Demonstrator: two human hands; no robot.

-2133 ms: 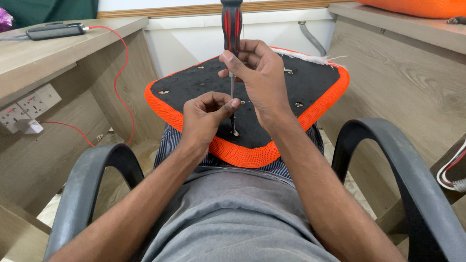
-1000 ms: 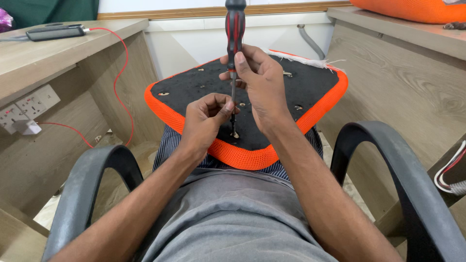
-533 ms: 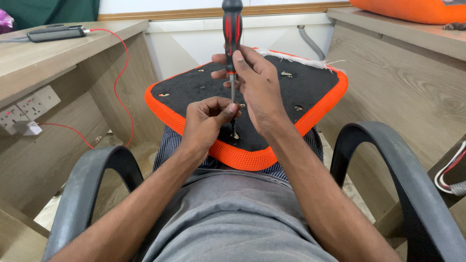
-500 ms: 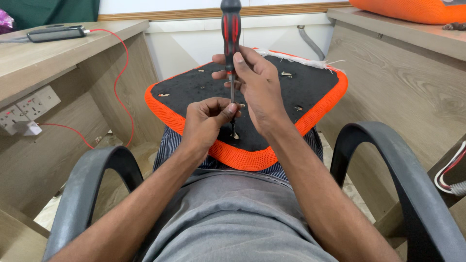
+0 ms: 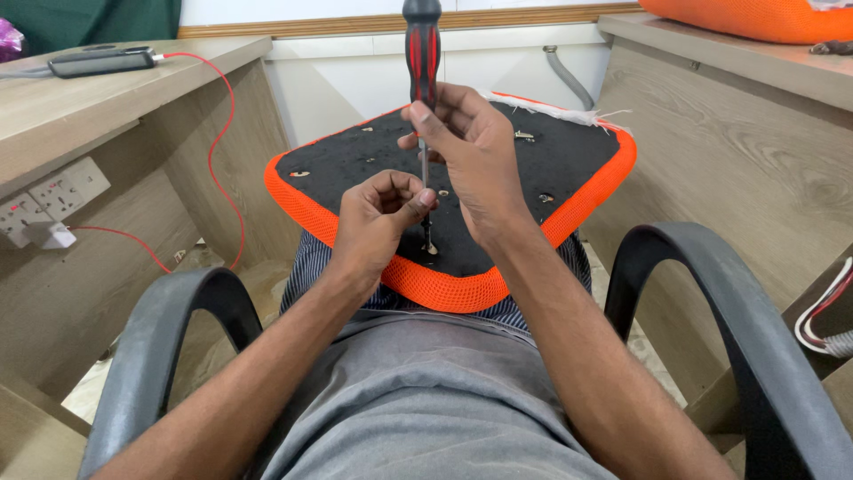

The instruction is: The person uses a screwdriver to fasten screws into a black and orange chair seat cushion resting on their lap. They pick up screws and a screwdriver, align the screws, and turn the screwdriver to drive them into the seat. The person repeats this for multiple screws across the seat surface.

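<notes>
A chair seat pad lies upside down on my lap, black underside up, with an orange mesh rim. My right hand grips the red-and-black handle of a screwdriver that stands upright. The tip rests at a screw hole near the pad's front edge. My left hand pinches the thin metal shaft just above the tip, steadying it. Several other screw holes dot the black surface.
I sit in a chair with black armrests on both sides. A wooden desk at left carries a power strip with a red cable and wall sockets. Another orange pad lies on the desk at right.
The right hand's fingers have shifted around the screwdriver handle as it turns; the tool stays upright at the same hole. The left hand keeps its pinch on the shaft.
</notes>
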